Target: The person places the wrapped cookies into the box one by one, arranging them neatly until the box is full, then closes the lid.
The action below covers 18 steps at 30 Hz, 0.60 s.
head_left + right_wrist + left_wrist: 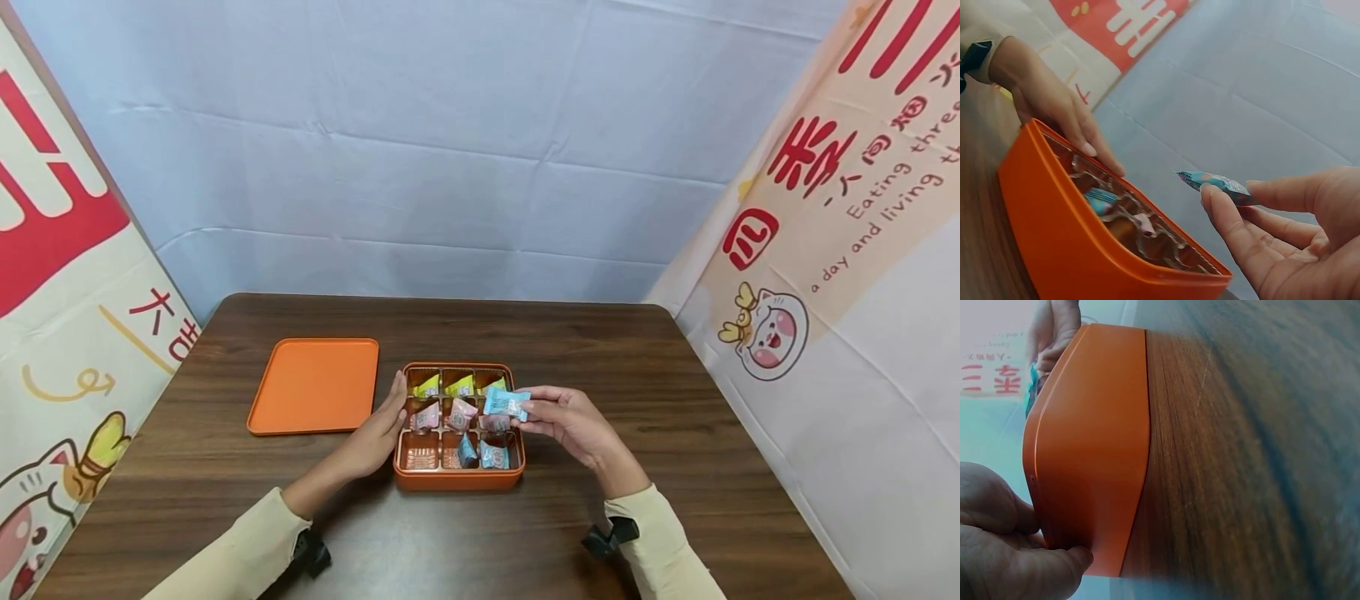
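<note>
An orange box with a clear compartmented insert stands on the table. Yellow-wrapped candies lie in its back row and pink-wrapped candies in the middle row. Blue-wrapped candies sit in the front row's middle and right compartments; the left one shows its ribbed floor. Over the box's right side, my right hand pinches another blue-wrapped candy between thumb and fingers, above the insert. My left hand rests along the box's left wall, its fingers extended and touching the rim.
An orange lid lies flat on the wooden table, left of the box and beyond the left forearm. A pale blue cloth hangs behind the table, with printed cloths at the sides.
</note>
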Tool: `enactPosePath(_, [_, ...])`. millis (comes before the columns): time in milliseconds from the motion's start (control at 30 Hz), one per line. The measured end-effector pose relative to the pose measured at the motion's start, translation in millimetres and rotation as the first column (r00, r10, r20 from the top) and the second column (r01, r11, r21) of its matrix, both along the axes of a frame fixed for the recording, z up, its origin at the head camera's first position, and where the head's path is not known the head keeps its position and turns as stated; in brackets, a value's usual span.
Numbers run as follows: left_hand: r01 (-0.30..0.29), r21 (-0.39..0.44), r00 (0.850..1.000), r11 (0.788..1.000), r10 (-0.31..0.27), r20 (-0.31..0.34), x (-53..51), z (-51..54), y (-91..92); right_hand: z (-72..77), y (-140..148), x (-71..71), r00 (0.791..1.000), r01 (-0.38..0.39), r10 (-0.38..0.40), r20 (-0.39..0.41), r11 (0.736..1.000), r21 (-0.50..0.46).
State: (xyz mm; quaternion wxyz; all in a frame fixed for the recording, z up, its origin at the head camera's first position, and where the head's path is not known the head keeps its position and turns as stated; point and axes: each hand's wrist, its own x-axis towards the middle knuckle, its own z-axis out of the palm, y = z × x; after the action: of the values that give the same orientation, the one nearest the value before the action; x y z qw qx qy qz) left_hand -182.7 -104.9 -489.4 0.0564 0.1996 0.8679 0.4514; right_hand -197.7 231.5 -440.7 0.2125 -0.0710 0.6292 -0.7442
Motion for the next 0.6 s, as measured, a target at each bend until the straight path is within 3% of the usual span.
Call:
enactPosePath(267, [-0.006, -0.006, 1.000, 1.000, 0.006, -0.004, 0.1, -2.0, 0.1, -4.4, -17.9, 0.9, 0.998, -0.045, 0.045, 0.045, 0.999, 0.004])
enactPosePath(600, [-0.004, 0.006, 1.000, 1.000, 0.004, -0.010, 0.6, 0.5, 0.8, -1.9, -33.9, 3.4, 0.998, -0.058, 0.057, 0.036, 0.998, 0.035])
